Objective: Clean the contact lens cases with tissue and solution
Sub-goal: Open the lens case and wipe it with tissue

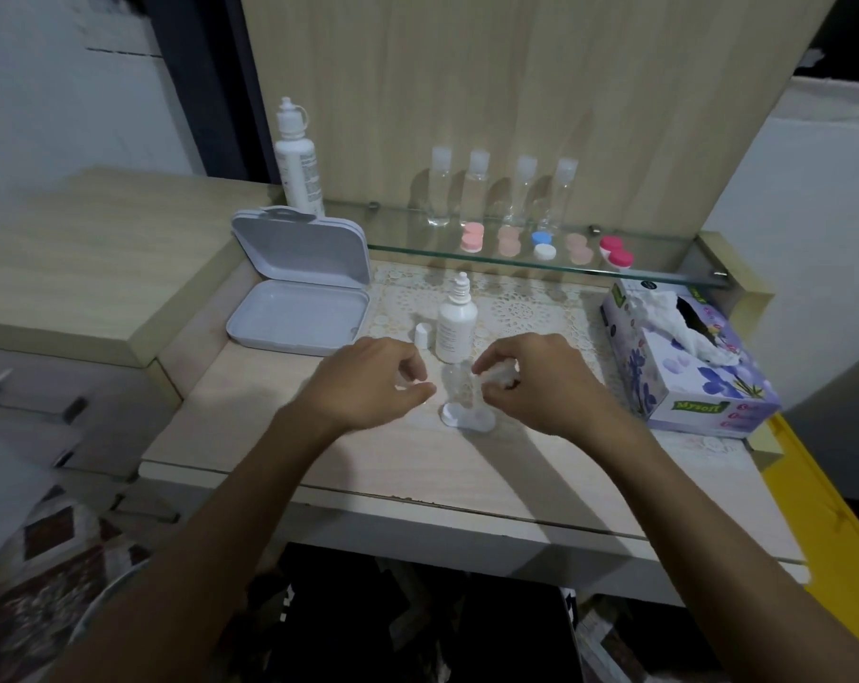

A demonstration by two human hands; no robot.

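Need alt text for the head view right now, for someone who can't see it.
Right hand pinches a crumpled tissue and left hand holds a small white piece above a white lens case on the table, beside an uncapped solution bottle.

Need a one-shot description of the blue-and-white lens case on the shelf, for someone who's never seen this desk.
Start at the glass shelf along the wooden back panel, below four clear plastic bottles. Five small round-capped lens cases sit in a row; take the middle one, the blue-and-white lens case. It alone has a blue cap and a white cap; its neighbours are pink, peach or red.
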